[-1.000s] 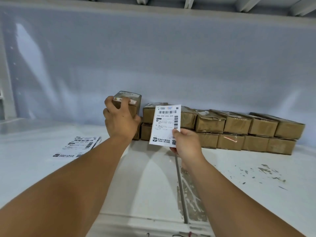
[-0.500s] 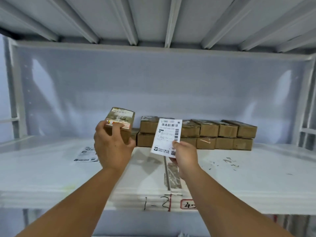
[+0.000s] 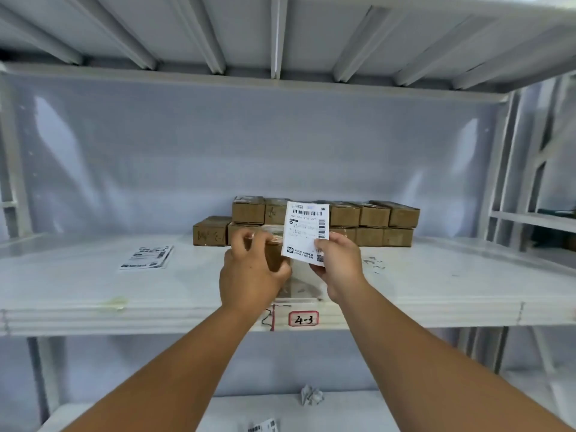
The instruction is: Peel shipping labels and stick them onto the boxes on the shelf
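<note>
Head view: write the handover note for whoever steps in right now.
Left hand grips a box in front of the stack of boxes on the shelf.
Right hand pinches a label upright, beside that box, not yet stuck on.
More labels lie at the shelf's left.
Left to do: press this label onto the held box, then label the rest.
Whether stacked boxes carry labels cannot be told.

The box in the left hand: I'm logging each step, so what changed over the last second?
The left hand lifted the box off the left end of the stacked boxes and brought it right, beside the label. The right hand still pinches that label. The stack and the label sheets on the shelf stayed put.
</note>
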The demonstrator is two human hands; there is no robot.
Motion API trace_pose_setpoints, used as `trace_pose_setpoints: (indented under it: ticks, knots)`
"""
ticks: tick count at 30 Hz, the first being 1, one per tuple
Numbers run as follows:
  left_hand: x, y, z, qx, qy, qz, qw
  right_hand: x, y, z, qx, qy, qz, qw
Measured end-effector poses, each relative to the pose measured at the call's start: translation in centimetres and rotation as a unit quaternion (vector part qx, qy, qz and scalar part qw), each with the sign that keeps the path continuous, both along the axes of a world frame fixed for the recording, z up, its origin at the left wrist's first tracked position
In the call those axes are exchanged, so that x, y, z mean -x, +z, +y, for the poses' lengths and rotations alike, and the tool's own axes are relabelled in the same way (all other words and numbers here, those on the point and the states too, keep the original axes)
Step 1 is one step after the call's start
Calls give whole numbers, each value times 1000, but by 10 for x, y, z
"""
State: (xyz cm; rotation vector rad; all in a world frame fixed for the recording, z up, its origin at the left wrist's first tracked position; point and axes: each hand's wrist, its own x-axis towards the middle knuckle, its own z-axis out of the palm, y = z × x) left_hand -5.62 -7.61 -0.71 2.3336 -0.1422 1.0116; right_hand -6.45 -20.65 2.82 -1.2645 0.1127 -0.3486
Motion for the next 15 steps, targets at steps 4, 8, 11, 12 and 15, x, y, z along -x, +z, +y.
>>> trace_pose_setpoints:
  ticks: [4, 8, 11, 12, 15]
  knots:
    - [7, 0, -26, -78, -41, 101, 991, 12, -10, -21, 27, 4, 2, 1000]
    - [9, 0, -40, -145, -28, 100, 984, 17, -14, -39, 30, -10, -1, 1000]
    - [9, 11, -45, -19, -64, 33, 997, 18, -12, -50, 26, -9, -9, 1000]
    - [10, 19, -46, 70, -101, 27, 992, 17, -12, -51, 30, -7, -12, 999]
    - [15, 41, -48, 323, -230, 61, 916, 18, -8, -52, 45, -3, -18, 999]
